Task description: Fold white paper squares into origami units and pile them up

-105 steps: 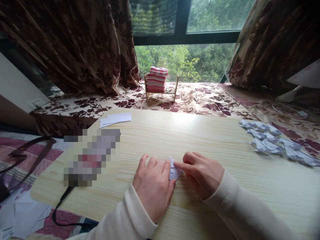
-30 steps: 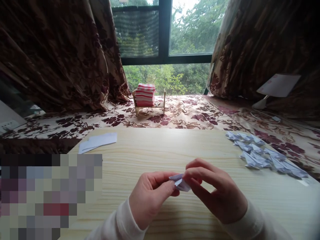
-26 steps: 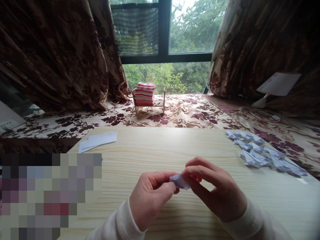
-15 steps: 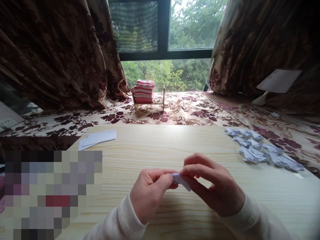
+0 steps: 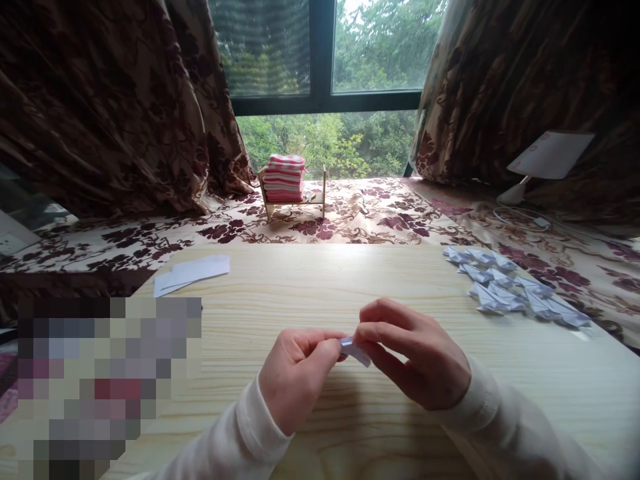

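Note:
Between my two hands, above the wooden table, is a small folded piece of paper, white with a bluish tint. My left hand pinches its left end between thumb and fingers. On the other side, the thumb and index finger of my right hand close on its upper right edge. A loose lower end of the paper sticks out below the right fingertips. Part of the paper is hidden by my fingers.
At the table's back left lie flat white paper strips. Several folded paper pieces are grouped at the right edge. Beyond the table, a small wooden rack holds folded pink-striped cloths. A white lamp stands far right. The lower left is pixelated.
Both hands keep their pinch on the folded paper, with only slight finger movement. The whole view has shifted a little, so things appear slightly higher and further left.

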`<move>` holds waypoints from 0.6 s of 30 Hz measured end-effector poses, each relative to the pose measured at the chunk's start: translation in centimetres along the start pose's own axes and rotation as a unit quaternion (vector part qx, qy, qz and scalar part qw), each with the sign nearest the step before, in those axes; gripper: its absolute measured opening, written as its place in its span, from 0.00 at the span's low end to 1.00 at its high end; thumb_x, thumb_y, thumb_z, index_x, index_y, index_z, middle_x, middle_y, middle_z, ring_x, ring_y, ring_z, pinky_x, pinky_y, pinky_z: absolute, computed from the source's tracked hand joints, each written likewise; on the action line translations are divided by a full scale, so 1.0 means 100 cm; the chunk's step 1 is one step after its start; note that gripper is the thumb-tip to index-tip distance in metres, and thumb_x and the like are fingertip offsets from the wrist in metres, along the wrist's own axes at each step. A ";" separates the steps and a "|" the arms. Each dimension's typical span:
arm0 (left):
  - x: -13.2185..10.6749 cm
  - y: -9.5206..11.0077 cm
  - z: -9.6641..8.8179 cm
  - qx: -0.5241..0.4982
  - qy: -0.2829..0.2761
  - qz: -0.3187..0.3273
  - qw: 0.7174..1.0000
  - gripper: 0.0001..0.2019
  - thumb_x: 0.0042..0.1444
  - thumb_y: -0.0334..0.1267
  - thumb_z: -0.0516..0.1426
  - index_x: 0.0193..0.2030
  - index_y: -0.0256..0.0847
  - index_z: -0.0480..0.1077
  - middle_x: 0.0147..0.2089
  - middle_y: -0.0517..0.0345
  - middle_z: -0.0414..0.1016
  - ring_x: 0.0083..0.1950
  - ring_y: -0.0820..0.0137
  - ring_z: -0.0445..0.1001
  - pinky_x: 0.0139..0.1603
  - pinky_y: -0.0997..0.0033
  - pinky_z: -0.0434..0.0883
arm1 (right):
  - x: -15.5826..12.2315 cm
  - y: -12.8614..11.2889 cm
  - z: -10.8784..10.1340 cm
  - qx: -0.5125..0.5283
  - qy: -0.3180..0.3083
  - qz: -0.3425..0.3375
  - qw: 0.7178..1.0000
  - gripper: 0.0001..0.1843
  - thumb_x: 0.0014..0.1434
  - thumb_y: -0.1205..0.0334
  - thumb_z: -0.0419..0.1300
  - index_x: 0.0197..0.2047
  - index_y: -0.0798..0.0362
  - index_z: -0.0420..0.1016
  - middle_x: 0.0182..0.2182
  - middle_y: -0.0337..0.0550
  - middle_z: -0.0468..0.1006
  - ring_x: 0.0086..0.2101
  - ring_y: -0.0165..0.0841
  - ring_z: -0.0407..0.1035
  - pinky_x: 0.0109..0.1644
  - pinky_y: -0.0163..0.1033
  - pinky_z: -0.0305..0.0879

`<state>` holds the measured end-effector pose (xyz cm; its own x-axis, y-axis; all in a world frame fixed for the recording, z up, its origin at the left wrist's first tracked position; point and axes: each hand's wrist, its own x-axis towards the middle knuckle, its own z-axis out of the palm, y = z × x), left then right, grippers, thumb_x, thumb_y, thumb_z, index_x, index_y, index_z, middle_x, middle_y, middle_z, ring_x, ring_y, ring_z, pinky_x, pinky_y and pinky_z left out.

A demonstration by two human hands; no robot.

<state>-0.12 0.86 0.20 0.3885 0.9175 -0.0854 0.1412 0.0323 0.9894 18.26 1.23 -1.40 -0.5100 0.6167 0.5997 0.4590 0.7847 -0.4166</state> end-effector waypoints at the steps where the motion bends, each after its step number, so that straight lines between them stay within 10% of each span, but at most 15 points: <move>1: 0.000 0.000 0.000 0.011 0.000 0.007 1.000 0.14 0.54 0.33 0.51 0.35 0.37 0.79 0.28 0.56 0.78 0.36 0.65 0.74 0.40 0.69 0.68 | 0.000 0.000 0.000 -0.006 0.000 -0.002 1.000 0.09 0.58 0.69 0.51 0.39 0.52 0.71 0.33 0.45 0.69 0.28 0.29 0.63 0.29 0.34 0.60; 18: 0.000 0.002 0.004 0.032 0.030 -0.016 0.999 0.13 0.52 0.37 0.54 0.36 0.36 0.79 0.29 0.54 0.79 0.37 0.62 0.75 0.37 0.69 0.69 | 0.002 -0.003 0.003 0.013 0.034 0.048 0.998 0.09 0.55 0.70 0.57 0.41 0.53 0.68 0.33 0.43 0.71 0.27 0.27 0.65 0.29 0.33 0.65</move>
<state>0.29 0.67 0.33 0.3279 0.9384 -0.1086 0.2124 0.0388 0.9764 17.82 1.07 -1.36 -0.4137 0.6840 0.6008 0.4843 0.7242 -0.4910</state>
